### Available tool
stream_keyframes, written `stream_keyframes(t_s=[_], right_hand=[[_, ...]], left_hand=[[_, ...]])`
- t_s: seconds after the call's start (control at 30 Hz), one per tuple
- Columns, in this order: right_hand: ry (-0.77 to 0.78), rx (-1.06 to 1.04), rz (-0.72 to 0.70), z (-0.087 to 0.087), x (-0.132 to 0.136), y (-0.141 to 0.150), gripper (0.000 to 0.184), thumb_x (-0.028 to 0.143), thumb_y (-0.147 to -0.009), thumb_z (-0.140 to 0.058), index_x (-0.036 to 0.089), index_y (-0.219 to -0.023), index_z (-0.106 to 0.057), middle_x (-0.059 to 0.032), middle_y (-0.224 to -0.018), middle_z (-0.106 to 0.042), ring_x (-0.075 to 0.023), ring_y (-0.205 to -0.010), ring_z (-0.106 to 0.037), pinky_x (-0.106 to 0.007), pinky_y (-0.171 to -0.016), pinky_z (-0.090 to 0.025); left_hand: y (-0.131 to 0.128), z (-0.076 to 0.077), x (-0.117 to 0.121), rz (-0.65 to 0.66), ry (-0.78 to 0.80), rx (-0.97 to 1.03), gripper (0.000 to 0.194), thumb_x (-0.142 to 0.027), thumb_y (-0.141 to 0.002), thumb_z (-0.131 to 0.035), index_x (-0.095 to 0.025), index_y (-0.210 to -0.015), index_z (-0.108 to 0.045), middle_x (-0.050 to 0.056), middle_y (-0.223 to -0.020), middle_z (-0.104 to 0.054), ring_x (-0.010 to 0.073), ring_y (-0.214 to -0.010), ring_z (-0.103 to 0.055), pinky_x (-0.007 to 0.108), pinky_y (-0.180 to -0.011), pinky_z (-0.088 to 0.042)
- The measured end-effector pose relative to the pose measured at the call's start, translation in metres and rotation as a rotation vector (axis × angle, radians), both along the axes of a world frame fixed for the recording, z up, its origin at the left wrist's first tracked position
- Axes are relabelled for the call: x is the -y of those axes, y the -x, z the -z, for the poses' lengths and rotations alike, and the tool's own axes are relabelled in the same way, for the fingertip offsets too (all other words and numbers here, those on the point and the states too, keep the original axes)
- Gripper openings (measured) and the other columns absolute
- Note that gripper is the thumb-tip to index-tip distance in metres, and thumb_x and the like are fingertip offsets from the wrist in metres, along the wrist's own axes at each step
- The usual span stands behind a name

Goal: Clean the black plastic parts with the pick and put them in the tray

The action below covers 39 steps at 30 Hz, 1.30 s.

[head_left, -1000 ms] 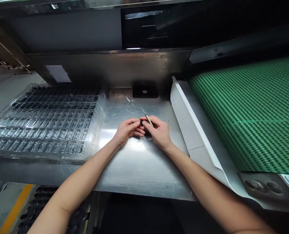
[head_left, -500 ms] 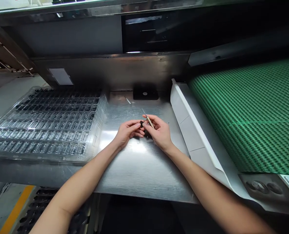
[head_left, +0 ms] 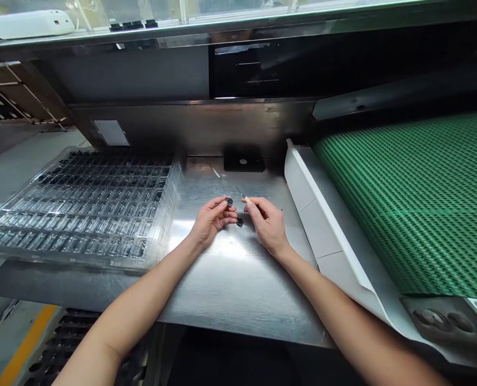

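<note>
Between the thumb and fingers of my left hand is a small round black part, its ribbed face turned up. My right hand grips a slim knife with a pale handle, its thin metal blade pointing up and left, apart from the part. Just below and between the hands, a second small black part lies on the steel table, close to my left fingertips.
On the left stands a clear plastic tray with many pockets, the far rows holding dark parts. A white guard borders a green conveyor belt on the right. Toward the back lie a black pad and a thin white-tipped tool.
My hands have drawn slightly apart, and the knife has come away from the black part. The part in my left hand is turned to show its face. The camera view has tilted up.
</note>
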State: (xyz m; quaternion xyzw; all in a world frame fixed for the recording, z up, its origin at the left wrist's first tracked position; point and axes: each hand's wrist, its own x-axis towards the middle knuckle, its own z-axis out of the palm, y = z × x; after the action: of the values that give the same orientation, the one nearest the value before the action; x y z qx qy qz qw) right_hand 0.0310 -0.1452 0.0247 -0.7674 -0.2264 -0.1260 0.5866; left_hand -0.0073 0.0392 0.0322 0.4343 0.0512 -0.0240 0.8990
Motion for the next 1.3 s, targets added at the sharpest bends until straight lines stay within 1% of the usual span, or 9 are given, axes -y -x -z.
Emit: stream_keyframes(t_s=[0.07, 0.17, 0.4, 0.57, 0.9, 1.17, 1.3], right_hand=[[0.052, 0.056, 0.015, -0.001, 0.0006, 0.0001, 0.032, 0.05, -0.111, -0.061, 0.024, -0.102, -0.078, -0.0049, -0.095, -0.076, -0.0238, -0.088, -0.069, -0.036, -0.082, -0.05], [0.1, 0.103, 0.005, -0.0002, -0.0001, 0.0003, 0.03, 0.046, -0.111, -0.063, 0.025, -0.096, -0.076, -0.0044, -0.094, -0.077, -0.0237, -0.086, -0.07, -0.036, -0.082, -0.048], [0.179, 0.16, -0.015, 0.0025, -0.0008, 0.0027, 0.027, 0.043, -0.111, -0.063, 0.024, -0.097, -0.076, -0.0022, -0.089, -0.075, -0.0208, -0.079, -0.067, -0.034, -0.074, -0.045], [0.186, 0.172, -0.022, 0.003, -0.0004, 0.0024, 0.027, 0.043, -0.111, -0.063, 0.024, -0.098, -0.076, -0.0034, -0.093, -0.077, -0.0215, -0.083, -0.07, -0.034, -0.075, -0.046], [0.185, 0.198, -0.036, 0.0027, -0.0002, 0.0029, 0.026, 0.042, -0.112, -0.063, 0.023, -0.1, -0.077, -0.0031, -0.092, -0.076, -0.0209, -0.082, -0.069, -0.034, -0.075, -0.045], [0.196, 0.208, -0.009, 0.0031, 0.001, 0.0019, 0.028, 0.043, -0.112, -0.062, 0.024, -0.099, -0.077, -0.0029, -0.091, -0.076, -0.0208, -0.081, -0.068, -0.034, -0.074, -0.045], [0.177, 0.188, 0.05, 0.002, 0.0016, -0.0002, 0.028, 0.043, -0.112, -0.063, 0.024, -0.096, -0.076, -0.0028, -0.092, -0.077, -0.0212, -0.081, -0.069, -0.035, -0.074, -0.046]], left_hand=[[-0.0006, -0.0004, -0.0013, -0.016, 0.02, 0.01, 0.054, -0.038, -0.078, -0.097, -0.012, -0.117, -0.071, 0.006, -0.091, -0.076, 0.0129, -0.073, -0.074, 0.023, -0.069, -0.063], [-0.0008, -0.0018, -0.0026, -0.038, 0.051, 0.034, 0.052, -0.038, -0.077, -0.098, -0.013, -0.115, -0.072, 0.004, -0.088, -0.074, 0.011, -0.07, -0.071, 0.02, -0.065, -0.061], [-0.0008, -0.003, -0.004, -0.042, 0.073, 0.067, 0.05, -0.037, -0.08, -0.098, -0.013, -0.117, -0.073, 0.004, -0.088, -0.073, 0.0117, -0.071, -0.069, 0.021, -0.065, -0.059], [-0.0004, -0.0029, -0.0037, -0.044, 0.069, 0.069, 0.048, -0.037, -0.081, -0.097, -0.014, -0.116, -0.073, 0.004, -0.088, -0.073, 0.0123, -0.072, -0.069, 0.022, -0.064, -0.059], [0.0008, -0.0046, -0.0025, -0.039, 0.062, 0.063, 0.049, -0.038, -0.078, -0.099, -0.013, -0.113, -0.075, 0.004, -0.084, -0.072, 0.0115, -0.069, -0.067, 0.022, -0.063, -0.058], [-0.0005, -0.0053, -0.0037, -0.049, 0.078, 0.038, 0.047, -0.033, -0.078, -0.098, -0.012, -0.114, -0.076, 0.004, -0.084, -0.072, 0.0113, -0.069, -0.067, 0.021, -0.062, -0.056], [-0.0012, -0.0049, -0.0048, -0.065, 0.075, 0.028, 0.043, -0.032, -0.079, -0.098, -0.011, -0.11, -0.077, 0.004, -0.082, -0.071, 0.0102, -0.067, -0.066, 0.02, -0.061, -0.053]])
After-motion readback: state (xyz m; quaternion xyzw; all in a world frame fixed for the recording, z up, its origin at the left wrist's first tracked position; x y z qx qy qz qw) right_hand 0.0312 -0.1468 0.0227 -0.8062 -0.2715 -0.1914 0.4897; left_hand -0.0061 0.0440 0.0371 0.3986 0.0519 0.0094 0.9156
